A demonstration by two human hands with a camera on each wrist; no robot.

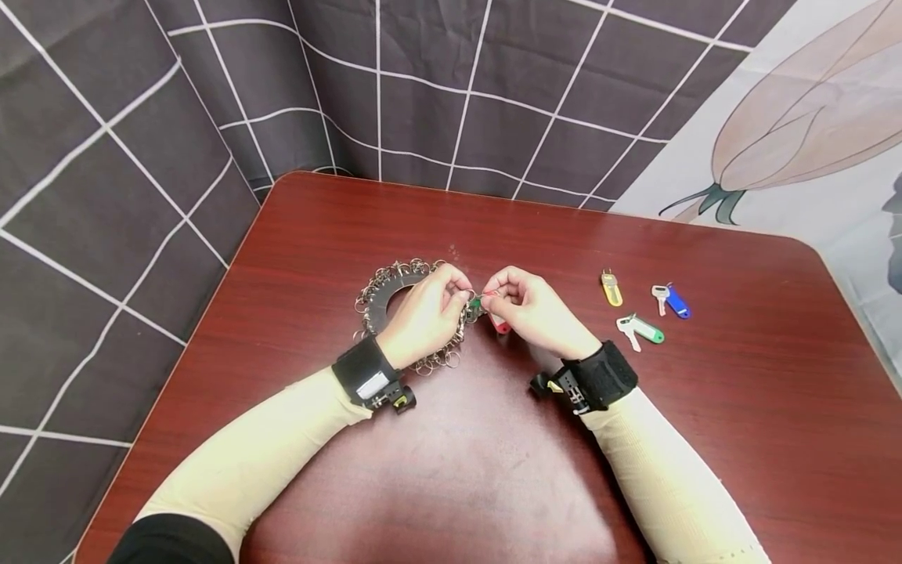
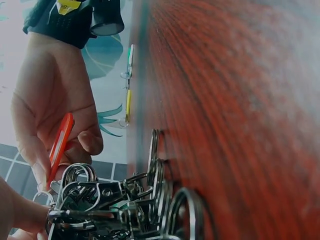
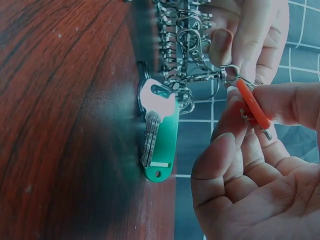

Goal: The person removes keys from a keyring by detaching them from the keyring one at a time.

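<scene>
While the left hand [image 1: 423,317] pinches a clasp on the key ring [image 1: 386,294] to steady it, right hand [image 1: 535,309] fingers pinch the red tag [image 3: 252,105] (three tagged keys [image 1: 637,329] lie apart on the counter [image 1: 705,439]).

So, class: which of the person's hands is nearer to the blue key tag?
Right. The right hand lies left of the blue key tag; the left hand is farther off, over the key rings.

Obstacles near the hands: ring of metal clasps [image 1: 395,301] lies under and left of the left hand [image 1: 423,317], blocking low passage there. Right of the right hand [image 1: 539,313], three loose keys: yellow-tagged key [image 1: 611,288], green-tagged key [image 1: 641,330], blue-tagged key [image 1: 672,301], well apart from it. Bare table [image 1: 493,454] toward the person's body, between the forearms, and beyond both hands toward the far edge.
</scene>
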